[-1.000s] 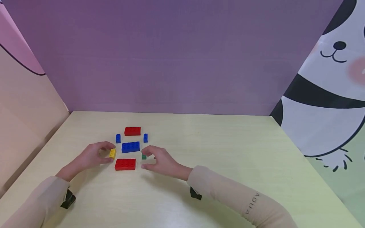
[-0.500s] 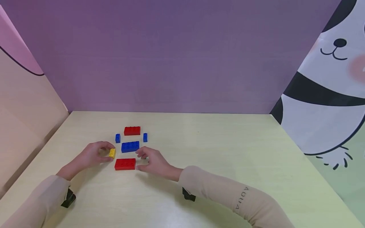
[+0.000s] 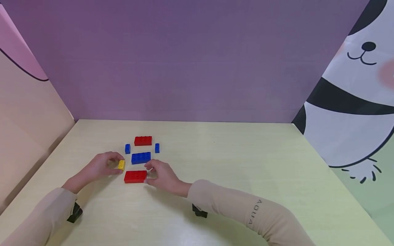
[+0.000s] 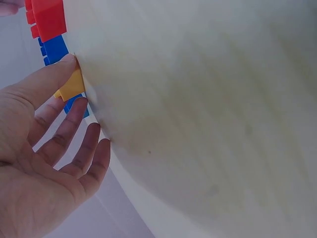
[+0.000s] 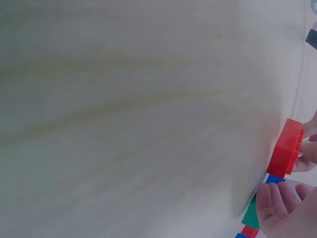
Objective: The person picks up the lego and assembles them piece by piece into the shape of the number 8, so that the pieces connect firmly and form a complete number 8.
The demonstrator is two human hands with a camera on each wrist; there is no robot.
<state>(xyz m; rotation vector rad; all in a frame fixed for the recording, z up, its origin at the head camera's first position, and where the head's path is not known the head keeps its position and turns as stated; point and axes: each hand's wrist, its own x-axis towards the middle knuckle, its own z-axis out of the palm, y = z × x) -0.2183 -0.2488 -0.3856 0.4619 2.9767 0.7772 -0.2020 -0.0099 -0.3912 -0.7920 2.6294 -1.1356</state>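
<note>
the left hand [image 3: 98, 168] is pinching a small yellow studded brick [image 3: 121, 165] on the pale wooden table [image 3: 246, 164]; the right hand [image 3: 163, 175] is gripping a green brick [image 5: 252, 214] beside a long red brick [image 3: 135, 176].

pale table [image 3: 246, 164], red bricks [image 3: 135, 176], blue bricks [image 3: 141, 158]

Pale yellow-green wood-grain tabletop [image 3: 234, 164], plain purple back wall [image 3: 184, 58] along its far edge, peach and pink panel [image 3: 27, 102] at the left edge, cartoon panda panel [image 3: 354, 112] at the right edge, soft even light
</note>
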